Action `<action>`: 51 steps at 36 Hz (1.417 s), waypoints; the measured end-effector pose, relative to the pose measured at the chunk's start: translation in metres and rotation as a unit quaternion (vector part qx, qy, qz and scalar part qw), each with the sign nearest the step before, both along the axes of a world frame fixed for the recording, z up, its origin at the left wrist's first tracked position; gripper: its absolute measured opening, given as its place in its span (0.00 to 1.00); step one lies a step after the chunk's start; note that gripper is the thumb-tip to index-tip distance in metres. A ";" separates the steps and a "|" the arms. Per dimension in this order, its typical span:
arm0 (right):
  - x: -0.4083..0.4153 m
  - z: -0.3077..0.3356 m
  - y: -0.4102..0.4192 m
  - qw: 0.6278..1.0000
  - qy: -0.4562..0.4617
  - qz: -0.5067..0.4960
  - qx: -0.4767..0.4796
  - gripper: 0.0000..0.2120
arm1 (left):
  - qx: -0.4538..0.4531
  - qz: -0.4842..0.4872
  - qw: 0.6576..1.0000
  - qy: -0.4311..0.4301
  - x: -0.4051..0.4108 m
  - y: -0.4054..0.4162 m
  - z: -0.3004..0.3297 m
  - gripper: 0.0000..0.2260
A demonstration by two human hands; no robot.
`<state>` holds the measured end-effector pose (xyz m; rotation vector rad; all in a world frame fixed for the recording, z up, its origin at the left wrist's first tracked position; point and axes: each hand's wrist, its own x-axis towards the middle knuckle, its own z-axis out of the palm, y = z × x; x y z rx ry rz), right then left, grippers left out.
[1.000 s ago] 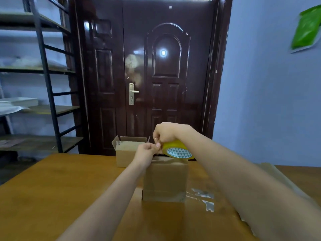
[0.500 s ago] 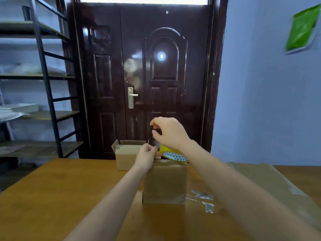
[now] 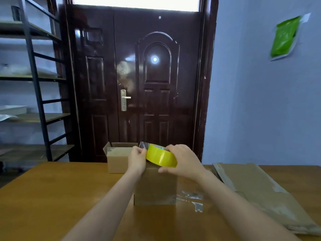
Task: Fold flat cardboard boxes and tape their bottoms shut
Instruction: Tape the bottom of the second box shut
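A folded cardboard box (image 3: 155, 187) stands on the wooden table (image 3: 52, 197) in front of me. Just above its top, my right hand (image 3: 182, 161) grips a yellow tape roll (image 3: 160, 156) from the right, fingers over it and thumb below. My left hand (image 3: 137, 158) pinches the loose clear tape end (image 3: 144, 145) at the roll's left side. A second box (image 3: 118, 158), open at the top, sits behind and to the left.
A stack of flat cardboard sheets (image 3: 260, 193) lies on the table's right side. Scraps of clear tape (image 3: 192, 199) stick to the table right of the box. A dark door (image 3: 139, 84) and a metal shelf rack (image 3: 34, 84) stand behind the table.
My right hand has turned the roll so its yellow band faces me and shifted to its right side. A short length of clear tape now shows, pulled out at the left.
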<state>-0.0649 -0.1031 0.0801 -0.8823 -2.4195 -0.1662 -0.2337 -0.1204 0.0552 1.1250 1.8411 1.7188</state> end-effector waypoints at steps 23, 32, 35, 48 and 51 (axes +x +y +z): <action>0.039 0.069 0.037 0.960 -0.094 -0.222 0.144 0.16 | 0.107 -0.021 0.994 -0.011 -0.020 -0.016 0.076 0.10; 0.055 0.063 0.047 0.843 0.498 -0.152 -0.132 0.10 | 0.092 -0.058 0.988 -0.106 -0.014 -0.016 0.076 0.09; 0.068 0.046 0.054 0.958 0.186 -0.172 0.131 0.19 | 0.091 -0.025 0.986 -0.135 -0.016 -0.015 0.079 0.08; 0.090 0.039 0.063 0.938 -0.043 -0.201 0.279 0.27 | 0.079 0.027 0.990 -0.116 -0.019 -0.010 0.050 0.08; 0.090 0.037 0.068 0.950 -0.039 -0.203 0.233 0.28 | 0.091 0.026 0.985 -0.144 -0.013 -0.009 0.047 0.08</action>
